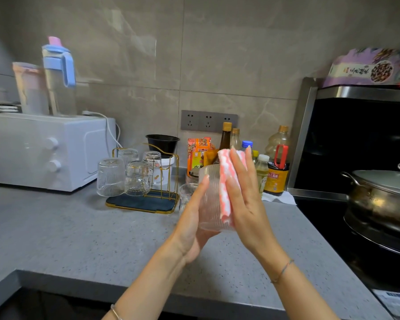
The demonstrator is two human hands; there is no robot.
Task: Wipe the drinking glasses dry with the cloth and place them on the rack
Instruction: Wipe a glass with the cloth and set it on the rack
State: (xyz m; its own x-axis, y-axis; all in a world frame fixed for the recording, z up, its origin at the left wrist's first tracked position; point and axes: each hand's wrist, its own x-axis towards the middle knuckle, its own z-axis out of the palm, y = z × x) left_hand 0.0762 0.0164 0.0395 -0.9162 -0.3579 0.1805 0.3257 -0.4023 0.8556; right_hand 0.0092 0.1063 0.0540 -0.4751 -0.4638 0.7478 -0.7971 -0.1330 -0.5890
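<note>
A ribbed clear drinking glass (209, 199) is held upright above the grey counter, between both hands. My left hand (192, 225) cups its left side and base. My right hand (245, 195) presses a pink-and-white cloth (225, 188) flat against the glass's right side, fingers straight. A gold wire rack (164, 179) on a dark tray stands behind to the left, with several glasses upside down on it, such as a ribbed one (110, 177). Another clear glass (186, 196) stands on the counter just behind my left hand, partly hidden.
A white microwave (44, 148) with jugs on top fills the left. Sauce and oil bottles (275, 172) line the wall behind the hands. A stove with a lidded steel pot (383, 192) is on the right. The counter edge (148, 294) runs close in front.
</note>
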